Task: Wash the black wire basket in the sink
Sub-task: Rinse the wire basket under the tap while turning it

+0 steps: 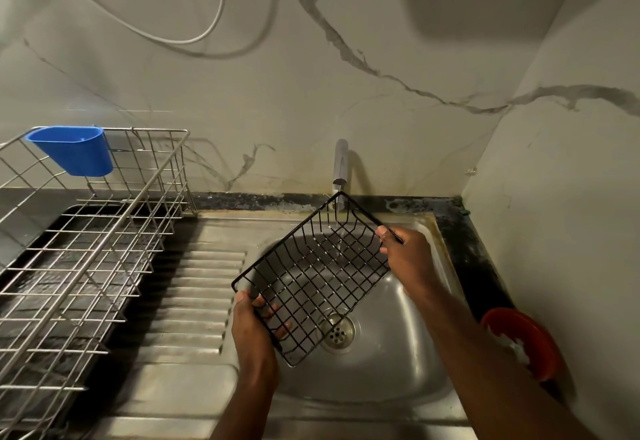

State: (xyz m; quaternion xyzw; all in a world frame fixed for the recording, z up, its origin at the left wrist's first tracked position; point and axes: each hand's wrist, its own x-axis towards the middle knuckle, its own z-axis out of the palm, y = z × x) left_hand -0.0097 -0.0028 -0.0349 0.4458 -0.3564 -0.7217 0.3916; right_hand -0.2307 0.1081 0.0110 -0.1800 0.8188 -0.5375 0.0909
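Black wire basket (311,277) hangs tilted over the steel sink (415,353), left hand (251,327) and right hand (403,254) curled around opposite rims, rinsing under the chrome tap's (340,166) thin stream; next, probably turn it to wet unrinsed wires

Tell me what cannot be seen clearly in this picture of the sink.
1. Head view: the left hand fingertips sit behind the basket wires.
2. The red bowl is partly covered by the right forearm; its contents are unclear.
3. The dish rack is cut off by the left edge.
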